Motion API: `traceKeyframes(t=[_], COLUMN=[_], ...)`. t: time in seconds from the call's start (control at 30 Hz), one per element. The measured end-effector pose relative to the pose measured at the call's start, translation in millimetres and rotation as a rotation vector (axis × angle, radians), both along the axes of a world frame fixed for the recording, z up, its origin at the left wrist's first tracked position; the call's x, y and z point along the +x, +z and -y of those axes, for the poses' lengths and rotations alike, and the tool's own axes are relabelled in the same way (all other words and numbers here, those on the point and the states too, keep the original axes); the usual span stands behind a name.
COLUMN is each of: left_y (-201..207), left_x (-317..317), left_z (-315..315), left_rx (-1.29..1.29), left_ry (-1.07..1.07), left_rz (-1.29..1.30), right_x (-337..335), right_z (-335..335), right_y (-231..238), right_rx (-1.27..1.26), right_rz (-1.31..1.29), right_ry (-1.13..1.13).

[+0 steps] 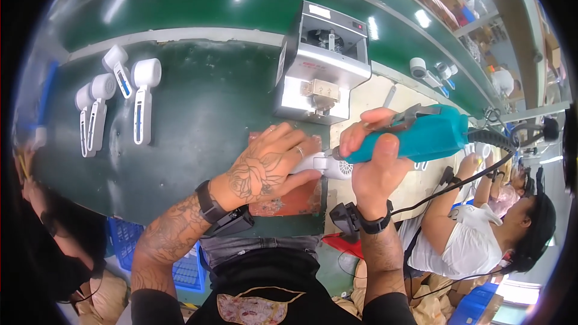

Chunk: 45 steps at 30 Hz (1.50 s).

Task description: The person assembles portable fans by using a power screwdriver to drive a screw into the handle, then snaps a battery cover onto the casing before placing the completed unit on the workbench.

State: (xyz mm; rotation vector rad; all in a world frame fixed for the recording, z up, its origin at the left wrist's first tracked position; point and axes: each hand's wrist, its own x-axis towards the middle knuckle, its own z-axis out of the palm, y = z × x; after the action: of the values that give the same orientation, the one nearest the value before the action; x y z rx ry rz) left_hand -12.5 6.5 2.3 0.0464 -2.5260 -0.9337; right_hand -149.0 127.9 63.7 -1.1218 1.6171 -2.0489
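Note:
My right hand [378, 168] is wrapped around a teal electric screwdriver [421, 138], which lies nearly level with its tip toward the left. The tip meets or hovers just over a white handheld device with a round slotted grille [344, 169]; I cannot tell whether they touch. My left hand [265, 165] grips this device from the left, covering much of it. Beneath the left hand is a worn reddish-brown pad [301, 200] on the green bench. Beyond both hands stands a silver screw feeder [319, 66].
Several white round-headed handheld devices [142, 102] lie on the bench's left side. More such devices [424, 72] rest on the green surface at the far right. A black cable [448, 191] trails from the screwdriver. A co-worker in white [463, 235] sits at right; a blue crate [186, 271] is below the bench.

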Motion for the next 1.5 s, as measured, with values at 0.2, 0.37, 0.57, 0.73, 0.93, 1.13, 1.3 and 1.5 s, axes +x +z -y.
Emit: traceKeyframes(t=[0.2, 0.37, 0.57, 0.73, 0.93, 1.13, 1.3, 1.5], left_y=[0, -2, -3, -5, -4, -4, -1, -4], left_x=[-2, -3, -3, -5, -3, -4, 0, 2], left_z=[-1, -1, -2, -4, -5, -4, -2, 1], left_rx=[0.004, -0.012, 0.041, 0.01, -0.058, -0.031, 0.034, 0.047], left_ry=[-0.008, 0.001, 0.007, 0.019, 0.044, 0.05, 0.004, -0.031], left_rz=[0.011, -0.008, 0.028, 0.019, 0.035, -0.008, -0.028, -0.055], right_x=[0, -3, -2, -3, -4, -2, -11, -21], right_z=[-1, -3, 2, 2, 4, 5, 35, 69], right_y=[-7, -7, -14, -16, -20, -10, 16, 4], right_rx=[0.002, -0.054, -0.018, -0.01, -0.013, 0.032, -0.063, -0.075], right_rz=[0.049, 0.053, 0.027, 0.022, 0.006, 0.036, -0.018, -0.065], right_ry=[0.011, 0.005, 0.033, 0.079, 0.101, 0.04, -0.085, -0.099])
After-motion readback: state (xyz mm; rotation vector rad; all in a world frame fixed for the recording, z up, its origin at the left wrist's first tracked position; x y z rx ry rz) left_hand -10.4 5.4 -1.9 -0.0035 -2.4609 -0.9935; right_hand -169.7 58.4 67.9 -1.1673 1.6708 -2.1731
